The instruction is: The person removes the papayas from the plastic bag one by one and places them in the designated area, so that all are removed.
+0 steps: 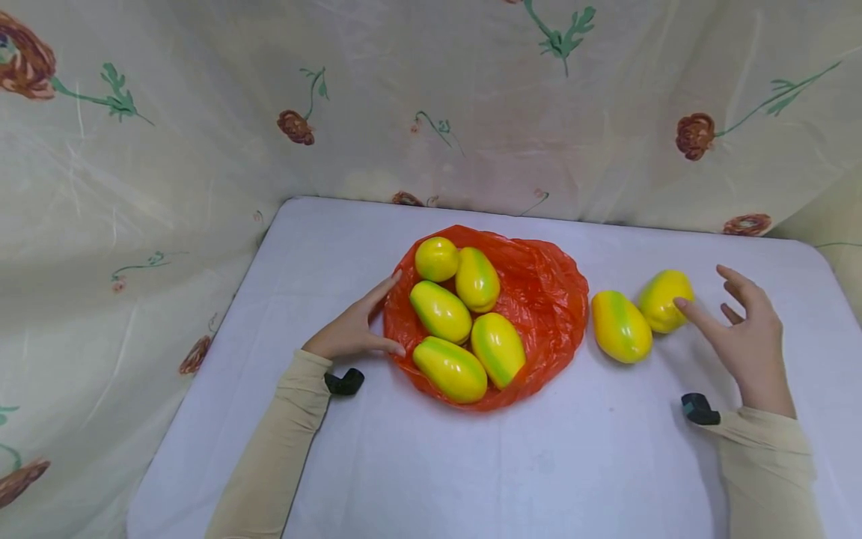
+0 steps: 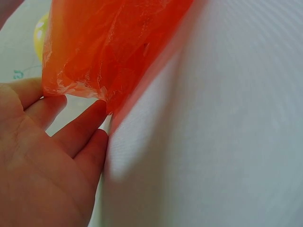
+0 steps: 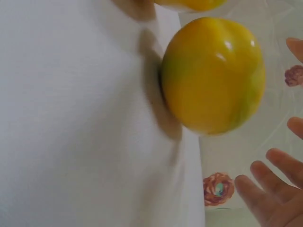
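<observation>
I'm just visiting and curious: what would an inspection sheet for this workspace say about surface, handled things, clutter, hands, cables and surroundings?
Surface: round-cornered table covered in white.
Job's things: crinkled red plastic bag, mouth open, holding five glossy yellow-green rounded fruits; two similar loose fruits lie side by side to its right.
Clutter: nothing seen.
Hands: left hand touches the bag's left side; right hand is beside the farther loose fruit, with a gap in the right wrist view. Small black device at each wrist.
Cables: nothing seen.
Surroundings: cream hanging fabric with brown flowers and green stems.
</observation>
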`<action>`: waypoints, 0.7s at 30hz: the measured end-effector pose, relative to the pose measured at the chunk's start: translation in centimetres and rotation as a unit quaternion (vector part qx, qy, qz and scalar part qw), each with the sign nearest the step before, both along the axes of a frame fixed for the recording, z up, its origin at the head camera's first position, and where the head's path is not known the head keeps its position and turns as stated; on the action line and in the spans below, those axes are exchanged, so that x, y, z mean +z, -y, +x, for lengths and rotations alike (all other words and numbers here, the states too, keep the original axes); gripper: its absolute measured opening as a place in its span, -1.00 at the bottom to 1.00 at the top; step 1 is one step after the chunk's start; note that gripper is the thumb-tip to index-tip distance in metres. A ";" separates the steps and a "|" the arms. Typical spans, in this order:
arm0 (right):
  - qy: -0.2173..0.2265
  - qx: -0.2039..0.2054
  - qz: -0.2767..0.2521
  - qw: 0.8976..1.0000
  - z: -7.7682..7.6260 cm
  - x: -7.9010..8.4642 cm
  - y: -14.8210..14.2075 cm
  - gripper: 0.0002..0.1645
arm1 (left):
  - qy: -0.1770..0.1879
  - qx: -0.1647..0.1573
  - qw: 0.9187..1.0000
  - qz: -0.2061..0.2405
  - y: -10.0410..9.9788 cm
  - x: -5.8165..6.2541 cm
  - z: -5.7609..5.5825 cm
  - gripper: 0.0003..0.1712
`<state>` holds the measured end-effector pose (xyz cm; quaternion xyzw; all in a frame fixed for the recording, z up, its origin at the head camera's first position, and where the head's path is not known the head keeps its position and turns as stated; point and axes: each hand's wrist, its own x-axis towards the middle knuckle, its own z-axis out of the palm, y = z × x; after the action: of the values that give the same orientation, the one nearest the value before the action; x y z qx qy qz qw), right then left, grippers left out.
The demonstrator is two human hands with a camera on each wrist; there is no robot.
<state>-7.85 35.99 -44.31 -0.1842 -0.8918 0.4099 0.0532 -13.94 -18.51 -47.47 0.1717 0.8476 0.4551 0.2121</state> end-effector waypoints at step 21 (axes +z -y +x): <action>-0.144 0.096 0.013 0.985 1.2 4.2 4.6 -0.04 | -0.004 -0.005 1.000 0.007 0.0 -0.2 -0.1 0.41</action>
<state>-6.64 31.38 -40.15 -0.0366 -0.8935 0.4238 0.1435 -14.04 -18.54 -47.65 0.1794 0.8443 0.4593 0.2098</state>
